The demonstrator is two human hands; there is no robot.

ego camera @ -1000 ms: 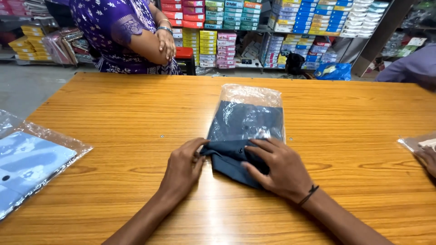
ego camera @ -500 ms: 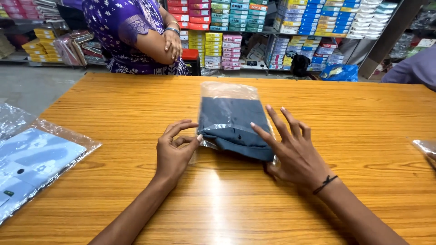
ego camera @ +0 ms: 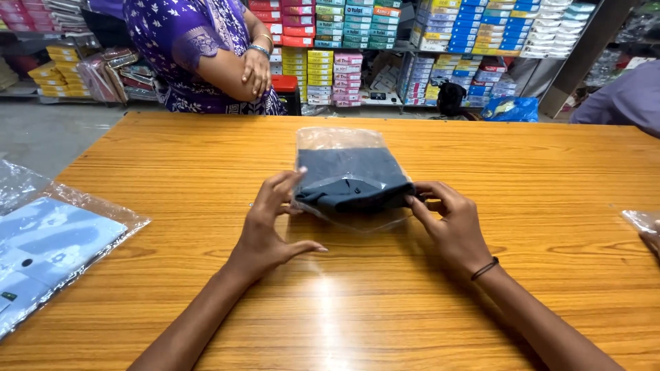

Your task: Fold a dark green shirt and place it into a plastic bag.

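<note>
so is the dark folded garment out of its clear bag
No, the dark folded garment lies inside the clear bag, both hands at its near end.

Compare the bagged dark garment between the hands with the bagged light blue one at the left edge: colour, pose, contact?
The dark grey garment sits mid-table, fully in view; the light blue garment lies at the left table edge, partly cropped. The left hand and right hand touch the dark one's bag; nothing touches the light blue one. Both are folded inside clear plastic bags on the wooden table.
</note>
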